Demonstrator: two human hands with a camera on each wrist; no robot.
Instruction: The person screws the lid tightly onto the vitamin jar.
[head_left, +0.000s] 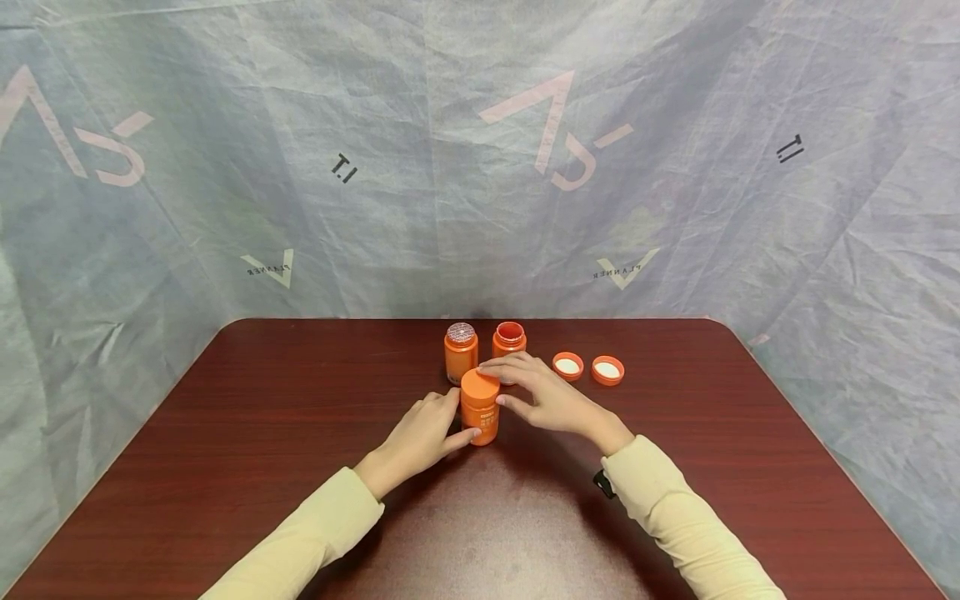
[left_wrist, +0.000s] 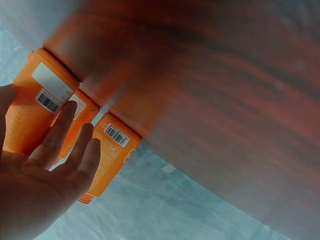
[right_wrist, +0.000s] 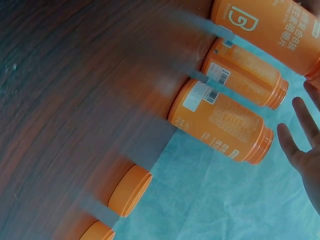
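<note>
An orange bottle (head_left: 480,421) with an orange cap (head_left: 480,387) stands upright near the table's middle. My left hand (head_left: 422,432) grips its body from the left, thumb across the front; in the left wrist view the other fingers of that hand extend loosely beside it. At the bottle's top, my right hand (head_left: 551,396) holds the cap between thumb and forefinger, with the remaining fingers spread. Just behind stand two uncapped orange bottles: a left one (head_left: 461,358) with a silvery seal over its mouth, and a right one (head_left: 509,335) with an open mouth, partly hidden by my right hand.
Two loose orange caps, one (head_left: 567,367) beside the other (head_left: 607,370), lie with white insides up, right of the bottles. The dark red wooden table (head_left: 225,450) ends at a grey printed cloth (head_left: 420,167) behind and at both sides.
</note>
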